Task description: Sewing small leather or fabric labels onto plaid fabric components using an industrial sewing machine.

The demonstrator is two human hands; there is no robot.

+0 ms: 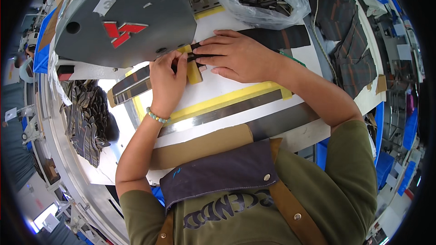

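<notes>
A dark plaid fabric strip (pixel 136 81) lies slantwise on the white work surface, its far part passing beside the sewing machine. My left hand (pixel 167 79), with a beaded bracelet at the wrist, pinches the strip between thumb and fingers at the machine's lower edge. Beside those fingertips is a yellow tape piece (pixel 195 71) on the surface. Stretched out flat, the fingers of my right hand (pixel 240 56) press on the fabric just right of the tape. Another dark plaid piece (pixel 295 36) extends beyond my right hand. The needle area is hidden.
The grey machine head (pixel 131 18) fills the upper left. A clear plastic bag (pixel 286 13) of small fabric pieces stands at the back. Plaid pieces (pixel 352 54) lie at the right; a bundle of fabric strips (pixel 88 122) hangs at the left. Yellow tape (pixel 218 99) edges the surface.
</notes>
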